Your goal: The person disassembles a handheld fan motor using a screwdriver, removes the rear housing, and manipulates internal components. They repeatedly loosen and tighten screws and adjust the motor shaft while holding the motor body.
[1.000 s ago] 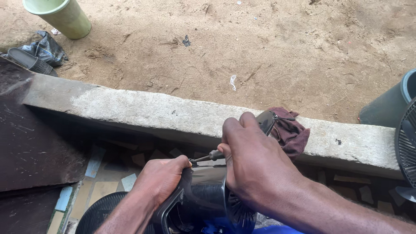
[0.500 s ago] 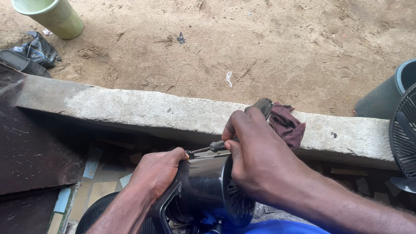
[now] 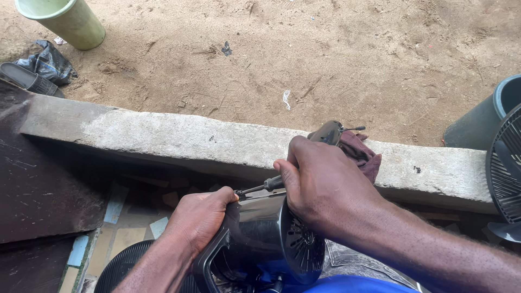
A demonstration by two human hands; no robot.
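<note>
Head camera view, looking down at two bare hands working on a black fan motor housing [image 3: 271, 233] held low in the middle of the picture, just in front of a long concrete ledge [image 3: 179, 138]. The left hand [image 3: 198, 220] is wrapped around the left side of the housing, fingers closed on it. The right hand [image 3: 325, 190] is clenched around a screwdriver [image 3: 260, 187], whose thin metal shaft points left, with the tip meeting the top of the housing right beside the left thumb. The rounded right end of the housing shows a ring of vent slots. On the ledge just behind the right hand lies a dark red rag [image 3: 363, 154] with a small dark object resting on it, possibly another tool handle, though it is partly hidden. Beyond the ledge is bare sandy ground [image 3: 304, 54]. A pale green bucket [image 3: 62, 19] stands at the top left corner, with a crumpled black bag [image 3: 46, 62] near it. At the right edge are a dark teal bin [image 3: 483, 119] and part of a black fan grille [image 3: 507, 168]
</note>
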